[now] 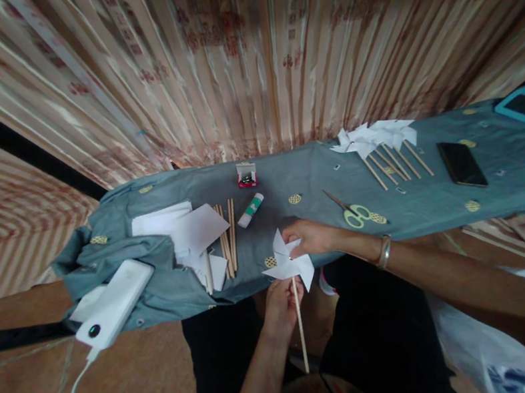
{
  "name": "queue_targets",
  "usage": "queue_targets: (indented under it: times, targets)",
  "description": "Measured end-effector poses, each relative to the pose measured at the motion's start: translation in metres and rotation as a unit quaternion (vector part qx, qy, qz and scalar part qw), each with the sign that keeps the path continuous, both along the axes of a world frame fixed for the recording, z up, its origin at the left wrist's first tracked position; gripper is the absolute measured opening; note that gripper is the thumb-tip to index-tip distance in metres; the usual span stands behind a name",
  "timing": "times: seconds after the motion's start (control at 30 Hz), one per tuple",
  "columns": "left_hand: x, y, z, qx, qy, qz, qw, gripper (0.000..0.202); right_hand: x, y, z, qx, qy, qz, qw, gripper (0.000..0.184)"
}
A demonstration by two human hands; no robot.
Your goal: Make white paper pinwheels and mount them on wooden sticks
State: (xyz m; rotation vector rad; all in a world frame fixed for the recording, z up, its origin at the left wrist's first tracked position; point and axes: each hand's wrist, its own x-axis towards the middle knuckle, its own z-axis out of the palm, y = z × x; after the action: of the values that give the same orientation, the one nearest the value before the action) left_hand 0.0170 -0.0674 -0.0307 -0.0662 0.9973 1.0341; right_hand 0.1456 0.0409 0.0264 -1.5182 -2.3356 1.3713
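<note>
One white, sharp-bladed pinwheel (285,268) — left fingers (290,292) clamp its stick (302,335), right fingers (293,232) its paper.

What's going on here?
A person is handling a white paper pinwheel on a pale wooden stick. The left hand grips the stick just below the paper blades; the right hand's fingers are at the blades, near the centre. On the blue-grey patterned cloth, several similar white pinwheels lie to the right, with loose wooden sticks and white paper sheets to the left. Scissors with yellow-green handles lie near the right forearm.
</note>
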Motion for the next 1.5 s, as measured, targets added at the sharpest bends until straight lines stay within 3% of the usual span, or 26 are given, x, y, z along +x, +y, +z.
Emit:
queue_targets:
  times: [0.23,0.43,0.7,0.87,1.23,1.5]
  targets:
    - [-0.002,-0.003,-0.002,-0.061,-0.043,0.023,0.997,0.015,-0.005,0.001,0.000,0.024,-0.041,0.040,0.998,0.030]
    - [0.001,-0.004,0.001,-0.057,-0.057,0.040,0.996,0.017,-0.004,0.001,0.000,0.026,-0.048,0.039,0.998,0.029]
    - [-0.006,-0.008,0.005,-0.060,-0.025,0.007,0.998,0.014,-0.002,0.001,-0.001,0.028,-0.035,0.035,0.998,0.029]
    - [-0.013,-0.017,0.008,-0.038,-0.014,-0.036,0.999,0.005,-0.002,0.000,-0.001,0.030,-0.020,0.033,0.999,0.030]
    - [-0.006,-0.007,0.010,0.032,0.004,-0.052,0.998,0.007,0.007,0.008,0.000,0.031,0.020,0.032,0.999,0.025]
    - [0.002,-0.003,0.003,0.024,-0.003,-0.050,0.998,0.006,0.014,0.012,-0.003,0.036,0.001,0.049,0.998,0.026]
